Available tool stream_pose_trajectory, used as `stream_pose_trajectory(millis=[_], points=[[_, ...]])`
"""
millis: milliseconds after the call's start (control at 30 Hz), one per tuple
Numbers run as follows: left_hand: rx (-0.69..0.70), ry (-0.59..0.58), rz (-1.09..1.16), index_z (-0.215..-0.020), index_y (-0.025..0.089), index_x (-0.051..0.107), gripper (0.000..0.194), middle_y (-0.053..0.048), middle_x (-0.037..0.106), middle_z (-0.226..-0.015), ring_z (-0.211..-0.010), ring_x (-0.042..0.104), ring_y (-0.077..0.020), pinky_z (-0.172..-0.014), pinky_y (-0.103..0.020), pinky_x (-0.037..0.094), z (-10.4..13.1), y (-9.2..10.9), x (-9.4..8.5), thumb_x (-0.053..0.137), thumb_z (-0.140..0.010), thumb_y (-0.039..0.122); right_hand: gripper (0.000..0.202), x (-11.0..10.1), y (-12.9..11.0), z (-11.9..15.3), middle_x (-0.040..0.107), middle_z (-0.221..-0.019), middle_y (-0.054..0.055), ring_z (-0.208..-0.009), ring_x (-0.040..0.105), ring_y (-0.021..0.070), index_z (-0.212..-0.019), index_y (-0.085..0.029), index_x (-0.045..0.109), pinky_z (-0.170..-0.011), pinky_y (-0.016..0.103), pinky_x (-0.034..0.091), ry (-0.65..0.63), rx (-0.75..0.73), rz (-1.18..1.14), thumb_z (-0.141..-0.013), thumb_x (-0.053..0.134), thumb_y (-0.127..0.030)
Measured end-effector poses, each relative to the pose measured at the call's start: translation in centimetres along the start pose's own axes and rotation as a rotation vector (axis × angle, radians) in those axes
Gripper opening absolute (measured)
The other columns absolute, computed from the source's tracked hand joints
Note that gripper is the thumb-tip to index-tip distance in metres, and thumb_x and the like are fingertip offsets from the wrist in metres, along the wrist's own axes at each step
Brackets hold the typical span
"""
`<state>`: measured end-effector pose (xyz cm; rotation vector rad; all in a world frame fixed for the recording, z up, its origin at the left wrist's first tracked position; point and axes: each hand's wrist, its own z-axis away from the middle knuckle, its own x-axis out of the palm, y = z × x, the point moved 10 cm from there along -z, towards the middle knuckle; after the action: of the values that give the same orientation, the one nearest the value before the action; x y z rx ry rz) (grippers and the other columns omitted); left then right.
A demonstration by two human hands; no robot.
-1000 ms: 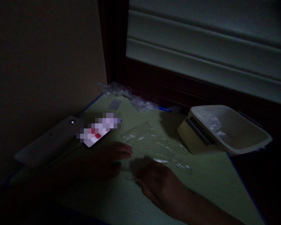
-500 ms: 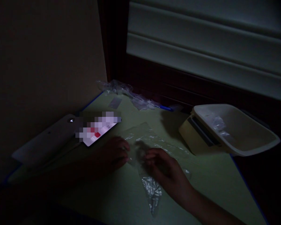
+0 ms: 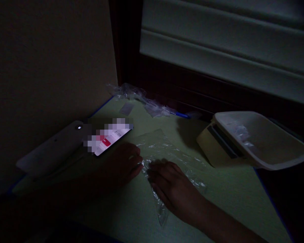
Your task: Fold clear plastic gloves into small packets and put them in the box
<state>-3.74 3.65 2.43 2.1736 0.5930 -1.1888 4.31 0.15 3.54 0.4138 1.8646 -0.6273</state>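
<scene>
A crinkled clear plastic bag (image 3: pixel 162 143) lies on the pale green table (image 3: pixel 111 216), in dim light. My right hand (image 3: pixel 169 189) rests palm down on the bag, its fingers extended and pointing left. At the bag's left edge, my left hand (image 3: pixel 128 162) has its fingers curled and closed on the plastic, close to the right fingertips. A lit phone (image 3: pixel 111 136) lies just beyond my left hand, part of its screen blurred out.
A white device (image 3: pixel 53 146) lies at the left by the wall. Crumpled clear wrappers (image 3: pixel 131 92) and a blue object (image 3: pixel 182 115) line the back edge. A tilted cream container (image 3: pixel 276 148) at the right holds clear plastic.
My right hand has come down from a raised, curled pose and now lies flatter on the bag. The bag's lower tip has shifted slightly up and left. The left hand stays nearly in place.
</scene>
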Motion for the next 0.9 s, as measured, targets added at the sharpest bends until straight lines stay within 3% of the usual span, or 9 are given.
stream_pose_trajectory(millis=[200,400,600,733,900], points=[[0.276,-0.154,-0.205,-0.077,0.014,0.060,0.017,-0.003,0.059,-0.081,-0.082,0.051,-0.0197,-0.082,-0.037,0.044,0.5,3.6,1.7,0.051,-0.091,0.016,0.026,0.2,0.3,0.3,0.066,-0.115,0.012,-0.108,0.059,0.0257,-0.113,-0.013,0.064,-0.096,0.046,0.044,-0.036,0.037,0.025,-0.092,0.050,-0.017],[0.256,-0.185,-0.235,-0.086,0.014,0.063,0.009,-0.004,0.064,-0.092,-0.093,0.056,-0.0188,-0.099,-0.038,0.039,0.5,3.3,1.9,0.055,-0.089,0.017,0.025,-0.2,1.4,0.7,0.069,-0.110,0.010,-0.099,0.062,0.0236,-0.111,-0.014,0.065,-0.091,0.044,0.047,-0.096,0.090,0.043,-0.092,0.049,-0.018],[0.261,-0.194,-0.207,-0.089,0.013,0.064,0.012,-0.007,0.065,-0.101,-0.101,0.056,-0.0197,-0.104,-0.041,0.036,0.7,2.9,1.9,0.052,-0.090,0.016,0.019,-0.9,3.0,1.3,0.071,-0.095,0.008,-0.087,0.065,0.0223,-0.100,-0.015,0.067,-0.090,0.048,0.045,-0.147,0.158,0.102,-0.091,0.051,-0.016],[0.310,-0.119,-0.163,-0.098,0.011,0.063,0.016,-0.009,0.064,-0.107,-0.106,0.054,-0.0216,-0.101,-0.040,0.039,0.8,4.1,0.7,0.050,-0.090,0.011,0.011,-1.6,0.8,1.7,0.067,-0.076,0.006,-0.070,0.062,0.0206,-0.085,-0.016,0.067,-0.068,0.037,0.050,-0.187,0.044,0.092,-0.087,0.056,-0.015],[0.368,-0.160,-0.024,-0.095,0.012,0.064,0.015,-0.010,0.065,-0.106,-0.106,0.054,-0.0211,-0.096,-0.034,0.043,0.9,6.2,0.6,0.052,-0.090,0.020,0.018,-2.2,-2.1,3.0,0.067,-0.081,0.006,-0.075,0.061,0.0205,-0.084,-0.018,0.066,-0.067,0.033,0.051,-0.120,-0.063,0.009,-0.086,0.049,-0.012]])
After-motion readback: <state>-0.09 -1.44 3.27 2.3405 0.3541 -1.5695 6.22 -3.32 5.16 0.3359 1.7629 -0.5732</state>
